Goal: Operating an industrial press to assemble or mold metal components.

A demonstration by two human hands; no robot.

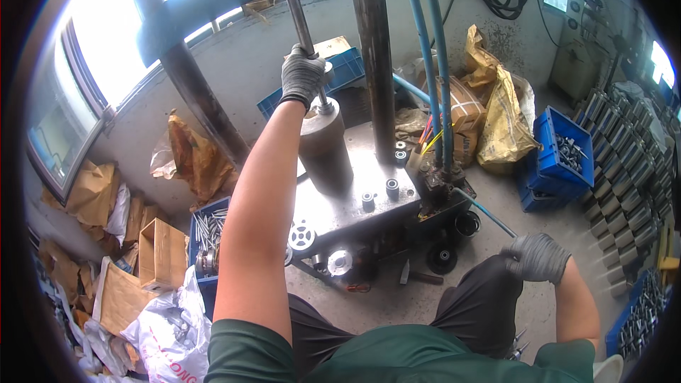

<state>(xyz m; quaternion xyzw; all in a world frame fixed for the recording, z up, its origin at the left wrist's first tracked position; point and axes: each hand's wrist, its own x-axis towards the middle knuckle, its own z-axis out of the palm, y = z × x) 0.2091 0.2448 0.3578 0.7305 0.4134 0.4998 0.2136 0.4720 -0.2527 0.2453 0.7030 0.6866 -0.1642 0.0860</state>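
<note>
In the head view, my gloved left hand [303,76] is at 11 o'clock, fingers wrapped around the foot of an upright rod [299,20]; the rod's long axis runs from between 11 and 12 down toward 5. Below my glove a thin pin [323,97] stands in the top of a grey cylinder [326,152], upright on the steel plate [333,209].

My gloved right hand [537,259] is at 4 o'clock by my knee, fingers curled at the end of the lever [489,218], which points away toward 10; I cannot tell whether they clamp it.

A blue bin [211,205] at 8 o'clock holds long shiny rods. The blue tub [546,145] at 3 o'clock, stacked on another, holds small metal parts; the blue box [616,333] at 4, near the rim, holds pointed metal pieces.
</note>
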